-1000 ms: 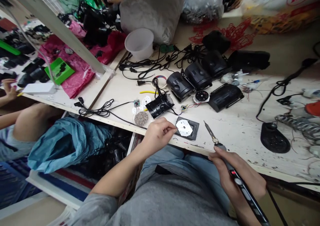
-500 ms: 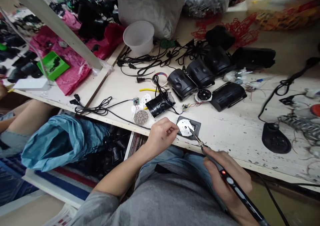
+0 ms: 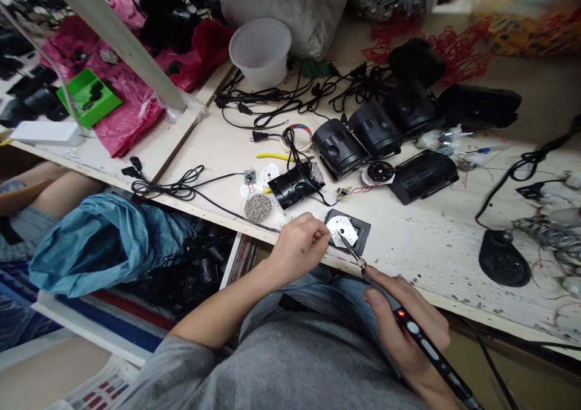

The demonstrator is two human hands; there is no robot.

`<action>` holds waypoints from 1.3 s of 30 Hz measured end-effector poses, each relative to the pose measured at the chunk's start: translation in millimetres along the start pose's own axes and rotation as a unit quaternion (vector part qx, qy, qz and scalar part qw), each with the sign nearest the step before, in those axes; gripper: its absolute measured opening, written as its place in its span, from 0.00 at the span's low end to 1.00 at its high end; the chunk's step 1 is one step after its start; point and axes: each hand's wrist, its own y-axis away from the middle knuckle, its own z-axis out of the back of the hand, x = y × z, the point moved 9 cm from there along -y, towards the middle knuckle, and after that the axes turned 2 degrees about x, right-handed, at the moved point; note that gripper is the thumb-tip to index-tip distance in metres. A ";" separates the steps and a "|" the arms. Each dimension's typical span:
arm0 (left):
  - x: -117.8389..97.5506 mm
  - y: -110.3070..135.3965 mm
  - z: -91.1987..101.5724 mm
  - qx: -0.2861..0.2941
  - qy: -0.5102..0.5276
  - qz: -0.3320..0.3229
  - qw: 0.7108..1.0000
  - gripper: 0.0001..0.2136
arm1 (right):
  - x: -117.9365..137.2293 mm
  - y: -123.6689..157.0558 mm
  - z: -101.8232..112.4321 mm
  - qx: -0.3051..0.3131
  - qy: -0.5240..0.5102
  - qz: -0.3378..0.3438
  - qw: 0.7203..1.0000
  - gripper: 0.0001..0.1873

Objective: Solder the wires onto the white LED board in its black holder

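My left hand (image 3: 303, 246) presses its fingertips together, on what I can't tell; my right hand (image 3: 411, 319) wraps the soldering iron (image 3: 429, 348), long axis slanting up-left, tip at the white plate (image 3: 341, 221), tail cut off.

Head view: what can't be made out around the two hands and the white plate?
All in the head view:
- What, if anything, the left hand pinches: too small, partly covered by its fingers.
- Whether the soldering iron tip touches the white plate: too small to tell.
- The iron's rear end: cut off by the bottom edge.
- The right hand's palm: hidden behind its own back.
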 end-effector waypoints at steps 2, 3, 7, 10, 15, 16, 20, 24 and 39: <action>1.3 -0.3 -0.7 -0.003 0.000 0.006 1.000 0.04 | 0.0 -0.1 -0.1 0.002 0.000 0.000 1.000 0.20; 2.4 -0.5 -0.9 -0.006 0.000 0.012 1.000 0.05 | 0.3 -0.2 -0.3 0.003 -0.002 0.002 1.000 0.20; 5.6 -1.1 -0.1 -0.026 0.001 0.032 0.999 0.06 | 0.9 -0.1 -0.3 0.004 -0.004 -0.002 1.000 0.19; 4.6 -1.0 0.3 -0.032 -0.004 0.029 0.999 0.06 | 2.2 -0.6 -0.8 0.008 0.002 -0.002 1.000 0.18; 0.8 0.4 2.3 -0.046 -0.015 0.007 0.999 0.07 | 4.0 -2.8 -4.6 0.024 -0.013 -0.001 1.000 0.18; 0.3 0.7 2.7 -0.049 -0.018 0.003 0.999 0.07 | 3.9 -3.4 -4.6 0.022 -0.015 -0.004 1.000 0.18; -1.0 0.8 2.3 -0.053 -0.021 -0.007 0.998 0.07 | 6.5 -6.3 -5.1 0.020 -0.021 -0.003 1.000 0.18; -0.6 0.4 1.9 -0.056 -0.020 -0.006 0.998 0.07 | 8.8 -9.1 -5.4 0.018 -0.019 0.001 1.000 0.18; 1.3 0.3 1.1 -0.045 -0.020 -0.007 0.999 0.06 | 6.7 -8.1 -7.2 0.014 -0.015 -0.006 1.000 0.14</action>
